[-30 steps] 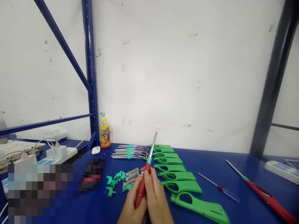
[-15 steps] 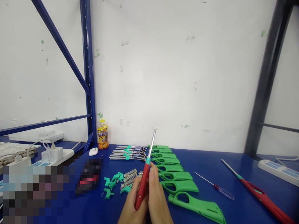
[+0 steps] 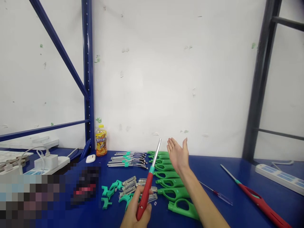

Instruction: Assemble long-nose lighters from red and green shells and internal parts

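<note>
My left hand (image 3: 140, 209) is wrapped round the red handle of a long-necked gas lighter (image 3: 147, 189), whose metal tube points up and away. My right hand (image 3: 178, 155) is raised beside the tube, apart from it, palm turned toward the lighter and fingers stretched out. Beneath and behind it, several green lighter shells (image 3: 173, 191) lie in a column, partly hidden by my right forearm. To the left lie metal tubes with wires (image 3: 128, 164), teal triggers (image 3: 106, 202) and clear fuel tanks (image 3: 128, 186).
A screwdriver (image 3: 223, 198) and a second red lighter (image 3: 260, 202) lie on the blue table to the right, near a power strip (image 3: 280, 177). At the back left stand a drink bottle (image 3: 101, 141) and a small white case (image 3: 90, 158). Blue shelf posts (image 3: 88, 72) rise behind.
My right hand has left the lighter and moved up and right, its fingers now extended. My left hand keeps the lighter. The view has shifted slightly.
</note>
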Available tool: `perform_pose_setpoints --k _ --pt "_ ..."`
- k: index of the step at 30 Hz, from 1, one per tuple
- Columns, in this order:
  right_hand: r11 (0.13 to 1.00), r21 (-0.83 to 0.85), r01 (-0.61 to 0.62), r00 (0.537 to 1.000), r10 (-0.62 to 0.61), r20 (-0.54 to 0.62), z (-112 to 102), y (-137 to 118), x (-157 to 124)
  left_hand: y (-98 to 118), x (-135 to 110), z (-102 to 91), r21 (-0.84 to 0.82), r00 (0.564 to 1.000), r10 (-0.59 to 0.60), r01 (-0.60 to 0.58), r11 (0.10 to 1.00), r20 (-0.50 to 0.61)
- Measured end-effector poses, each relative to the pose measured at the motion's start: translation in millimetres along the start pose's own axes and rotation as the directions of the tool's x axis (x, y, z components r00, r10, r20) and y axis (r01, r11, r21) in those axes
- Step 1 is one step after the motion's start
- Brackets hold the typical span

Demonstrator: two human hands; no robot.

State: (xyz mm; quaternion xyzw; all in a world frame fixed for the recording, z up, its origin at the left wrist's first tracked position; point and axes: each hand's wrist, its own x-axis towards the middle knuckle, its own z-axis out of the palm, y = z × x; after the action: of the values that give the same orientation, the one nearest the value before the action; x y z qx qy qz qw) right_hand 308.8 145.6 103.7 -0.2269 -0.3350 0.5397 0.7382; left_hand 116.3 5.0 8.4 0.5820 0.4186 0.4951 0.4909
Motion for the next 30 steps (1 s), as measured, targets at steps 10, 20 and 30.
perform_pose_setpoints --k 10,20,30 --pt "1.0 0.028 0.012 0.999 -0.013 0.043 -2 -7 1 8 -2 0.2 0.041 0.999 0.039 -0.039 0.998 -0.005" --pt "1.0 0.019 0.021 0.998 -0.022 0.057 -5 -11 2 10 -3 1.9 0.04 0.999 0.04 -0.04 0.998 -0.007" --pt "0.999 -0.006 0.042 0.998 -0.042 0.04 -8 -13 2 -5 -1 3.9 -0.069 1.0 -0.007 0.006 0.998 -0.005"
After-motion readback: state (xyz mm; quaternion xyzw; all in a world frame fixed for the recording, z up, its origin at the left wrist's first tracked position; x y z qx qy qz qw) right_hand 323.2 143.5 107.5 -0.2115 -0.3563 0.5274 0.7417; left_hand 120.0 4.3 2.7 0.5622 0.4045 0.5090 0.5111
